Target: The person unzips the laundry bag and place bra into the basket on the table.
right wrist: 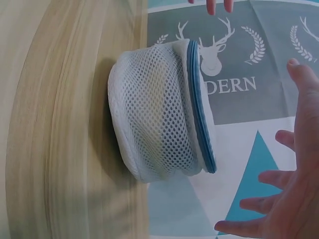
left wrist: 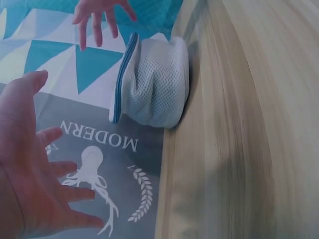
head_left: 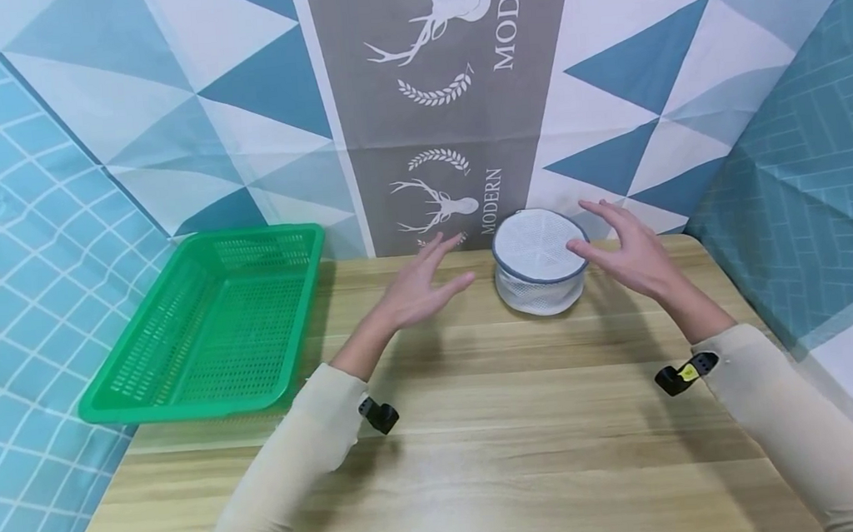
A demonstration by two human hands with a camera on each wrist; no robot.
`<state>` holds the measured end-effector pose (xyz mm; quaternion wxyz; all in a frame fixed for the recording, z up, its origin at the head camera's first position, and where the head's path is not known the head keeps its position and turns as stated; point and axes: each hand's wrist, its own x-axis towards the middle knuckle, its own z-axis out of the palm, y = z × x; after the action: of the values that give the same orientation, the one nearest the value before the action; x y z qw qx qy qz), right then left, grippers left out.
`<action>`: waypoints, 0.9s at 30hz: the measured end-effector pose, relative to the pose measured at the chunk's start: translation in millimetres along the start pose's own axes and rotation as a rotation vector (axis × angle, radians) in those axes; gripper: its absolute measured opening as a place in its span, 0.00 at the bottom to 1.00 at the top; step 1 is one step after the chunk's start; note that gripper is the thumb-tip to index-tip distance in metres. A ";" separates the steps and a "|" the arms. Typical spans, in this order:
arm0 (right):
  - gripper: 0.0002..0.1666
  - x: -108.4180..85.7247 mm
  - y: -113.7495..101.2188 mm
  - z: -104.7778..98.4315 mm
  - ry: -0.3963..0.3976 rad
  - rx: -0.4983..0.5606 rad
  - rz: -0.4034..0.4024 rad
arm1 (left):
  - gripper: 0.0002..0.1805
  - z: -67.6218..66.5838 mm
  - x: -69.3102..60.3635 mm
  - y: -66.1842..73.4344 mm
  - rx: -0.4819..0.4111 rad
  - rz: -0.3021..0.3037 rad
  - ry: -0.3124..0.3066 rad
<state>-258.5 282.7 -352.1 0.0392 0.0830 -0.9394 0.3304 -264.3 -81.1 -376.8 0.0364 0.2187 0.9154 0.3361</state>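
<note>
A round white mesh laundry bag (head_left: 539, 257) with a blue-grey zipped rim stands upright at the back of the wooden table. Through its mesh in the right wrist view, the bag (right wrist: 154, 112) shows a faint yellowish patch, too unclear to name. My right hand (head_left: 624, 250) hovers just right of the bag, fingers spread and apart from it. To the bag's left my left hand (head_left: 424, 287) is held in the air, thumb and fingers spread. Neither hand holds anything. The left wrist view shows the left palm (left wrist: 30, 169) facing toward the bag, with a gap between.
A green plastic basket (head_left: 303, 326) with perforated walls sits at the table's left. Behind the wooden tabletop (head_left: 487, 462) hangs a patterned cloth (head_left: 445, 122) with deer heads and triangles. Blue tiled-pattern sheets (head_left: 13, 273) flank the sides.
</note>
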 end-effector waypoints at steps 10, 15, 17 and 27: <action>0.53 -1.5 3.1 8.1 0.034 0.070 0.009 | 0.45 15.4 9.0 7.1 -0.082 0.006 0.029; 0.54 1.0 3.5 11.4 0.036 0.075 0.016 | 0.44 22.7 15.3 10.0 -0.139 0.011 0.082; 0.54 2.1 3.7 12.4 0.039 0.080 0.016 | 0.44 25.4 17.2 11.8 -0.155 0.016 0.096; 0.52 4.0 7.9 17.7 0.047 0.124 0.012 | 0.41 35.9 21.2 23.8 -0.237 0.016 0.087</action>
<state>-264.2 277.1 -370.2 0.0540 0.0717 -0.9165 0.3899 -266.8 -34.4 -387.8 0.0194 0.2053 0.8682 0.4513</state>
